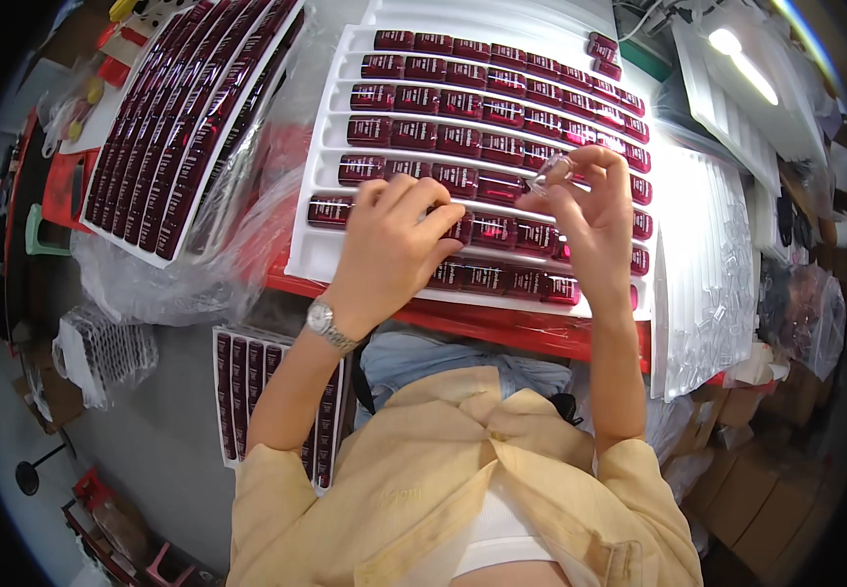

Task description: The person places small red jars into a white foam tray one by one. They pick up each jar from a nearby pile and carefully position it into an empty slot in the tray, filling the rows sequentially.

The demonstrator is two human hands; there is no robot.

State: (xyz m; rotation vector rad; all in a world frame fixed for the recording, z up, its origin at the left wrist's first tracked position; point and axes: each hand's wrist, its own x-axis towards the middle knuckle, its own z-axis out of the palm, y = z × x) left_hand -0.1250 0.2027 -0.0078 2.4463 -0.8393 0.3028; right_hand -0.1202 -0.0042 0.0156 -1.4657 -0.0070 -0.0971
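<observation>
A white ridged tray (pixel 308 235) in front of me holds rows of small dark red bottles (pixel 495 232) with pale print, lying on their sides. My left hand (pixel 394 240), with a silver watch at the wrist, reaches over the nearer rows at the left. Its fingers are bent, and thumb and forefinger close around a bottle (pixel 459 229); the hand hides part of that row. Above the right half of the tray, my right hand (pixel 592 205) pinches a small clear, shiny piece (pixel 544 177), too small to name exactly. Its fingertips are near the bottles below.
At the left, a tilted stack of filled trays (pixel 174 127) rests beside crumpled clear plastic film (pixel 237 259). White ridged trays with clear pieces (pixel 702 284) stand at the right. Two loose bottles (pixel 603 56) lie beyond the tray. Another filled tray (pixel 247 391) sits low, under the red table edge (pixel 502 330).
</observation>
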